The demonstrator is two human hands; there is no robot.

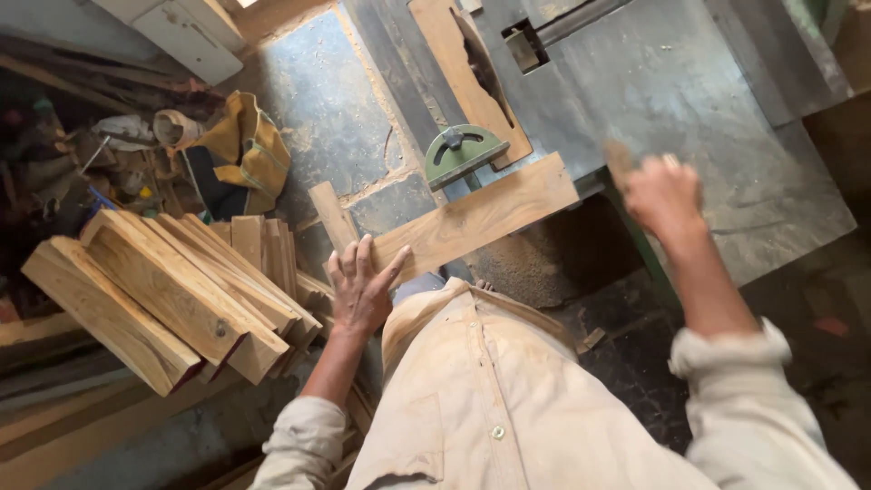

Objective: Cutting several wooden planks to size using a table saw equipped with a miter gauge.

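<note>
While my palm rests flat:
Left hand [360, 289]: fingers spread, pressing the plank [476, 218] just left of the green gauge [464, 151].
Right hand [662, 195]: blurred, closed on a small wood scrap [620, 161], right of the gauge.
Risk: I judge the overhanging plank may tip under uneven pressure.

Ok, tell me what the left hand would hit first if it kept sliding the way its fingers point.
The left hand lies flat on the wooden board, fingers aimed along it toward the green mitre gauge. Going straight on, it would probably meet that gauge first, though depth is hard to judge.
</note>
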